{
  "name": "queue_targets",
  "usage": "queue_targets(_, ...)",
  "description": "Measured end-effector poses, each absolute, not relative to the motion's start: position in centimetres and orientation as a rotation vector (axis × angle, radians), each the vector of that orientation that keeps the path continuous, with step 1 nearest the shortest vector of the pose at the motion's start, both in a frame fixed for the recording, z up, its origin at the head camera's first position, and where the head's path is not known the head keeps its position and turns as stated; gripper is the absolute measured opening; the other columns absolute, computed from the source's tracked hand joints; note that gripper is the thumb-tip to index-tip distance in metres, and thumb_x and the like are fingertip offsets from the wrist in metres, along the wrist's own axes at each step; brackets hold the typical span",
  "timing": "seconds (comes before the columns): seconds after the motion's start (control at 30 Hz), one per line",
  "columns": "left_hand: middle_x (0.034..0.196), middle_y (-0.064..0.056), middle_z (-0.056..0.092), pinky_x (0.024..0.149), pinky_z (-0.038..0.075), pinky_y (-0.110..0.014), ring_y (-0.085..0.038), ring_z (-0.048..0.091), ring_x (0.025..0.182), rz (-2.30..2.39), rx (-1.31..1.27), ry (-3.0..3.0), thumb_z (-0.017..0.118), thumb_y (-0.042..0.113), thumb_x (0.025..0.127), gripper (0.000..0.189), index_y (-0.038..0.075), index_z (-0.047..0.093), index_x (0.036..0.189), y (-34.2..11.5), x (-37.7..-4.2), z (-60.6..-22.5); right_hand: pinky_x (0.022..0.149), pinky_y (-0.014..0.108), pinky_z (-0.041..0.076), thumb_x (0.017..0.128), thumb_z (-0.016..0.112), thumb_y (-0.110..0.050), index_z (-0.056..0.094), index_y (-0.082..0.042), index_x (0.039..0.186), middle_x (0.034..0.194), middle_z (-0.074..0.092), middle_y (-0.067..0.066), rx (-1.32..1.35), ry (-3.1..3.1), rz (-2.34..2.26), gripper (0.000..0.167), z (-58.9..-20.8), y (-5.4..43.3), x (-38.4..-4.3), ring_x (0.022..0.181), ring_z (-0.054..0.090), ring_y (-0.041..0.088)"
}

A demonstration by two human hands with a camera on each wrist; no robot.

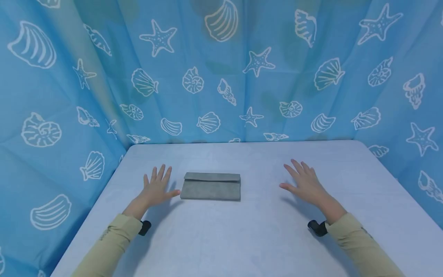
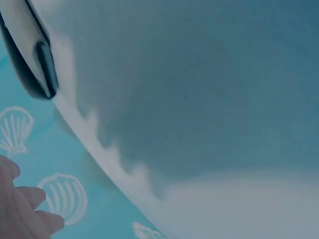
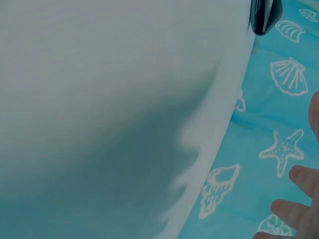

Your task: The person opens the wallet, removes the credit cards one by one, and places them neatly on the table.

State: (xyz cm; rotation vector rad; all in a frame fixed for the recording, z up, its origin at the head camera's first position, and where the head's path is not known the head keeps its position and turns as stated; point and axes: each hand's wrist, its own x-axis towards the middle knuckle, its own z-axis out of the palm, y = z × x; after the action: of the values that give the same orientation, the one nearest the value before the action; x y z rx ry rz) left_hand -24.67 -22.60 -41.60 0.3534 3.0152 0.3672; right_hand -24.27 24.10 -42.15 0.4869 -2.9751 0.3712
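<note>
A flat grey rectangular case (image 1: pixel 210 190) with a folded flap along its far side lies on the white table, left of centre. Its folded end (image 2: pixel 46 67) shows at the top left of the left wrist view, and a dark corner of the case (image 3: pixel 265 17) at the top of the right wrist view. My left hand (image 1: pixel 155 191) hovers just left of the case, fingers spread, thumb pointing at the case's left edge. Well to the right of it, my right hand (image 1: pixel 307 187) hovers with fingers spread. Both hands hold nothing and cast shadows on the table.
The white table (image 1: pixel 221 238) has rounded far corners. A blue curtain (image 1: pixel 214 96) with white shells and starfish hangs behind it and along both sides. Each wrist carries a small black device, the left one (image 1: pixel 145 228) and the right one (image 1: pixel 317 228).
</note>
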Motion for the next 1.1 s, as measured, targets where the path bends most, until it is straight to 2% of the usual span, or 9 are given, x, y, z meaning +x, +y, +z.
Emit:
queue_targets(0.3,0.152,-0.023,0.004,0.103,-0.002,-0.067,-0.049,-0.003,0.135,0.315,0.502,2.977,0.056,0.051,0.085,0.089,0.001,0.014,0.146,-19.6,-23.1,-41.5,0.105,0.058,0.022,0.086,0.059,-0.041,0.032,-0.001,0.140,0.143,0.027,0.026,0.533,-2.967,0.473,0.072,-41.5,20.8,-25.1,0.130,0.025,0.045)
queue_targets(0.67,0.152,-0.020,0.009,0.105,0.004,-0.066,-0.048,0.003,0.136,0.262,0.716,2.888,0.054,0.053,0.085,0.085,0.007,0.017,0.146,-15.5,-21.6,-41.4,0.102,0.057,0.031,0.088,0.058,-0.039,0.033,-0.004,0.141,0.143,0.031,0.024,0.660,-2.997,0.575,0.068,-41.0,15.5,-26.5,0.129,0.032,0.043)
queue_targets(1.1,0.153,-0.015,0.008,0.105,0.006,-0.065,-0.046,0.004,0.137,0.168,0.755,2.838,0.054,0.057,0.083,0.086,0.011,0.019,0.147,-13.6,-20.9,-41.7,0.100,0.052,0.035,0.088,0.056,-0.043,0.035,-0.008,0.141,0.143,0.033,0.021,0.790,-3.021,0.646,0.067,-40.9,10.7,-27.6,0.129,0.034,0.038)
